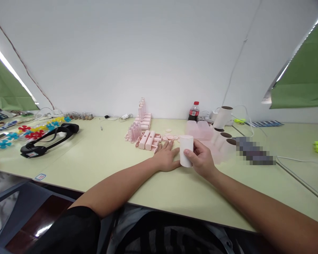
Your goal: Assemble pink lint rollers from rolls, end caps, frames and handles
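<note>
My right hand (203, 158) is wrapped round a white paper tube (186, 155), thumb on its front, holding it upright just above the table. The top end of this tube looks pale and closed over, though I cannot make out by what. Palm down on the table, my left hand (166, 157) lies with its fingers spread, its thumb side close to the tube. Just beyond its fingertips are several flat pale pink discs (168, 138). Pink plastic holders (149, 140) lie beside them, and clear pink little tubes (134, 132) stand further left.
More pink parts (143, 120) are stacked near the wall. A translucent pink box (198, 130), a cola bottle (194, 110) and white tubes with brown insides (222, 118) stand to the right. At left lie a black headset (50, 139) and colourful flower-shaped pieces (35, 134). Cables cross the right side.
</note>
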A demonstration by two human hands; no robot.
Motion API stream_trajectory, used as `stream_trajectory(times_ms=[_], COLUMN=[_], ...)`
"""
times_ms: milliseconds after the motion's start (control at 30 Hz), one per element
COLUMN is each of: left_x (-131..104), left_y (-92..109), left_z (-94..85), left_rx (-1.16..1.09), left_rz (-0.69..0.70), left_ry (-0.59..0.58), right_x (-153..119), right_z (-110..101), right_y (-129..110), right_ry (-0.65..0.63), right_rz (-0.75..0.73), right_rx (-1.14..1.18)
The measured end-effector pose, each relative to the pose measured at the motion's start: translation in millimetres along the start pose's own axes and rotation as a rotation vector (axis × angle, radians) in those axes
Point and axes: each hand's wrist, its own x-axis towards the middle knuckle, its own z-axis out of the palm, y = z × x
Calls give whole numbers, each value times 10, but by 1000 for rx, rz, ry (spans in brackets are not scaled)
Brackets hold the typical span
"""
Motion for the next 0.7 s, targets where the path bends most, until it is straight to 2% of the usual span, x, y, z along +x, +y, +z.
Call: stream_trajectory(times_ms=[67, 267, 433, 700], left_x=[5, -1, -8, 21], left_y=[-3, 39, 25, 51], left_z=[-3, -6, -1, 2], left_rx=[-7, 34, 13, 33], left_rz=[8, 11, 8, 57], left_ry=[-33, 144, 67, 103], right_x=[-2, -8, -9, -19], right_z=[4, -3, -9, 8], right_y=[13, 67, 99, 112], right_ry=[-16, -28, -39, -78], right_rz=[9, 24, 28, 44], right_rx=[2, 23, 34, 27])
